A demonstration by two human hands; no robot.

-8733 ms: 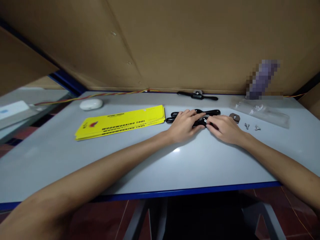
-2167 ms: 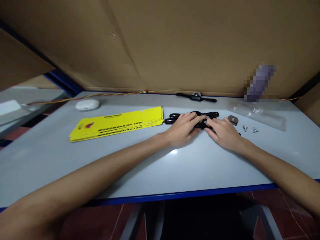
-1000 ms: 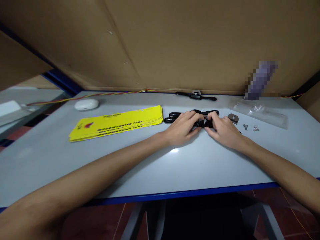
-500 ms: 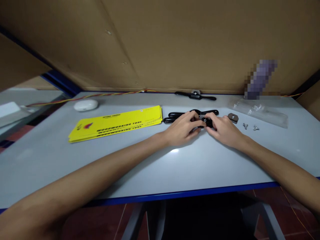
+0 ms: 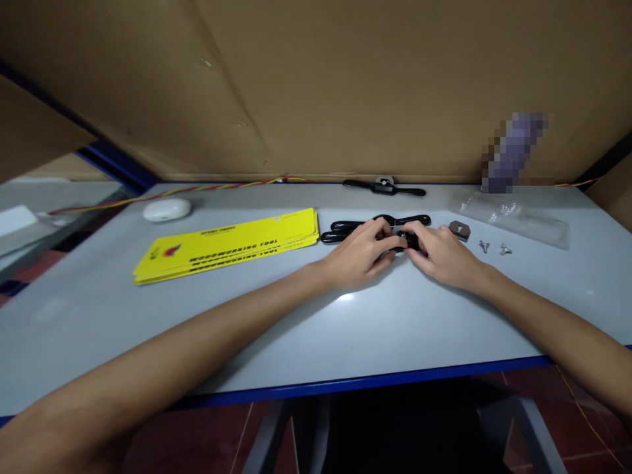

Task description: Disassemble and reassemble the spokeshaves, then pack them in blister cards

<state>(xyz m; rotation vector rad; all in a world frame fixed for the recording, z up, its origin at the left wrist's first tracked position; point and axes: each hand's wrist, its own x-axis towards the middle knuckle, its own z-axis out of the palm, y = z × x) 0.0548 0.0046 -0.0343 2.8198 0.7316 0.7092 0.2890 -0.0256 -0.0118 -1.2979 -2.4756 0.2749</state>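
Because it looks like painted metal, the black tool (image 5: 409, 241) between the hands probably feels stiff, solid and a little heavy for its size, with a glossy, rather slippery coat; it is on the table (image 5: 316, 336), right of the yellow cards (image 5: 224, 247); the left hand (image 5: 361, 254) clamps it between thumb and fingers on the side nearer the cards, the right hand (image 5: 441, 255) pinches it on the side farther from them; a slim handle seems the surest hold, the middle being small and mostly covered by fingers; just behind it, also right of the cards, lies a second black tool (image 5: 417, 219); farther right of the cards come a brown blade (image 5: 459, 230), small screws (image 5: 484, 246) and a clear plastic bag (image 5: 540, 228); one more tool (image 5: 385, 187) lies behind and right of the cards, a white case (image 5: 166, 210) behind their left end.
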